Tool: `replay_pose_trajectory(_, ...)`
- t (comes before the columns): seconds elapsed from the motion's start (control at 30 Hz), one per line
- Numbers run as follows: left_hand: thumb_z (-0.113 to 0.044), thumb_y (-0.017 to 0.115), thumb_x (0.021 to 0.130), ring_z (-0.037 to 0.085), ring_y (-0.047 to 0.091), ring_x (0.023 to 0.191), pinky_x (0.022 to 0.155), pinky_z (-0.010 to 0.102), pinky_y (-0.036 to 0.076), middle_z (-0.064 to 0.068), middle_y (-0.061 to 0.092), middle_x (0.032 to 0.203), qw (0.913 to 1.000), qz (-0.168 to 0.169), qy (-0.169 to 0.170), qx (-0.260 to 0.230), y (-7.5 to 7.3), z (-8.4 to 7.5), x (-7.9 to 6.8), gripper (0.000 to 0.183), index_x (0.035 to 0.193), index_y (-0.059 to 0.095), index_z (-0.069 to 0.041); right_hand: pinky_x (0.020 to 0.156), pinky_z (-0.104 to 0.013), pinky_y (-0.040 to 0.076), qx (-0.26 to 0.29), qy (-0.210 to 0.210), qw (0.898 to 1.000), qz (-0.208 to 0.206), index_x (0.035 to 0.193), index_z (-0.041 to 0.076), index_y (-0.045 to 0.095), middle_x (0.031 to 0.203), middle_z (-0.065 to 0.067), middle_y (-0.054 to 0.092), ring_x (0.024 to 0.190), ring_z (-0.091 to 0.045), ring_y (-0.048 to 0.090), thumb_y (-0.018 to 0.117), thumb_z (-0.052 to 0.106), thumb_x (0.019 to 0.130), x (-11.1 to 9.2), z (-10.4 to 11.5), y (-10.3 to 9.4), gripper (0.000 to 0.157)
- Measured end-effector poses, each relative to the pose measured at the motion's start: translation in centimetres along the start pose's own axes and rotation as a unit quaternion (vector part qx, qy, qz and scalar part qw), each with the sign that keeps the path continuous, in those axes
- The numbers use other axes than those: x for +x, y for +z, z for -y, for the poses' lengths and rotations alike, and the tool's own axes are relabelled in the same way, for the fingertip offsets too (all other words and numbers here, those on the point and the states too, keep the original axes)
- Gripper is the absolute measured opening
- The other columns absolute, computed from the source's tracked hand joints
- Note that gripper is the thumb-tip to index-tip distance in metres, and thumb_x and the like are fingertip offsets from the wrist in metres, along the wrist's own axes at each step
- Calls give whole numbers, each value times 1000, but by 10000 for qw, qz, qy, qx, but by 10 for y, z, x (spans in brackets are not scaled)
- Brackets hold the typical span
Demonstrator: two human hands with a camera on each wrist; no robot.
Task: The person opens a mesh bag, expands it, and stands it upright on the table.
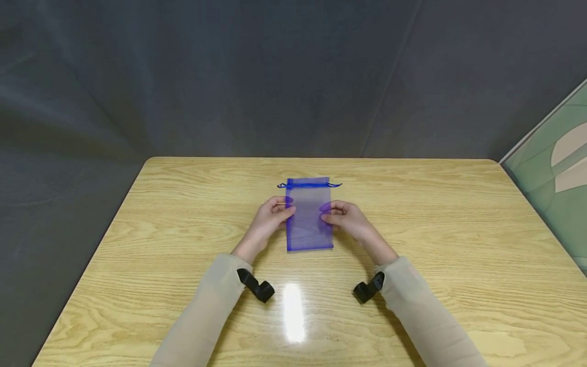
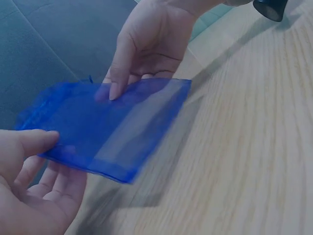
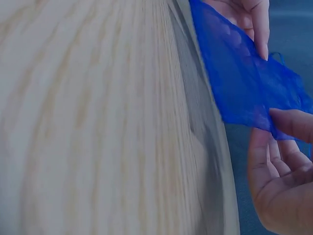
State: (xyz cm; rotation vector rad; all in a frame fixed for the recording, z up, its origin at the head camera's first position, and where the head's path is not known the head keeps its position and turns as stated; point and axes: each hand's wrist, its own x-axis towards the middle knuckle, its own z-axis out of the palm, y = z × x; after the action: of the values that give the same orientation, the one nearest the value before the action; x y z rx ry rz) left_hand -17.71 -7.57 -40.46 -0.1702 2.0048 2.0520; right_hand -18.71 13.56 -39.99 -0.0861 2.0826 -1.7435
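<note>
A sheer blue drawstring pouch [image 1: 309,224] hangs flat between both hands above the table, its cord [image 1: 308,185] running across the far end with a loop out on the left and loose ends on the right. My left hand [image 1: 273,216] pinches the left side edge, thumb on top and fingers beneath. On the opposite edge, my right hand [image 1: 348,220] pinches in the same way. The fingers show through the mesh in the left wrist view, where the pouch [image 2: 112,127] is raised over its own shadow. In the right wrist view the pouch [image 3: 234,73] looks thin.
The light wood-grain table [image 1: 183,214] reaches out on all sides of the hands. A dark cloth wall [image 1: 275,76] stands behind it, and a green patterned panel [image 1: 564,153] is at the right. Black wrist cameras [image 1: 263,291] sit at the sleeve cuffs.
</note>
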Motion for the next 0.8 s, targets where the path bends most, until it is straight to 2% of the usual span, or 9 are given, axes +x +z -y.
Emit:
replay_pose_trajectory(0.17,-5,61,91,7,59,81,76,22,54,1,64,96,9985,431,-240,250,-1,4,-1,30,120,54,-1,68,-13,53,202,-66,9993,-314,111,-10,55,75,15,62,73,2,60,58,-2,90,0,0,0,23)
replay_pose_trajectory(0.37,-1,61,89,9,62,82,76,24,56,5,65,99,9953,849,-349,318,-2,6,-2,34,123,52,0,68,-12,53,549,-114,9970,-540,110,-8,56,75,15,63,72,2,61,56,-3,91,0,2,-2,20)
replay_pose_trajectory(0.47,0,61,89,10,62,83,77,24,56,9,66,103,9952,852,-312,355,-2,7,-2,36,124,51,0,70,-12,54,681,-116,9961,-554,110,-5,56,76,16,64,73,2,62,55,-2,92,0,2,-3,19)
replay_pose_trajectory(0.57,0,60,90,9,62,83,77,24,56,10,65,105,9957,802,-238,393,-3,7,-3,36,124,51,1,70,-12,54,767,-145,9957,-499,113,-8,55,76,16,65,73,3,62,55,-2,92,1,2,-3,22)
replay_pose_trajectory(0.67,0,60,90,9,62,81,77,24,56,9,65,103,9969,674,-173,360,-4,6,-3,36,124,51,0,73,-11,54,632,-135,9972,-366,120,-13,51,76,17,65,74,3,62,55,0,93,1,2,-2,30)
replay_pose_trajectory(0.8,1,61,89,8,61,81,78,23,56,5,65,100,9991,316,-129,235,-5,6,-3,35,123,53,-1,75,-12,54,284,-30,9996,-59,127,-14,46,79,17,64,77,3,62,54,3,94,1,1,-2,38)
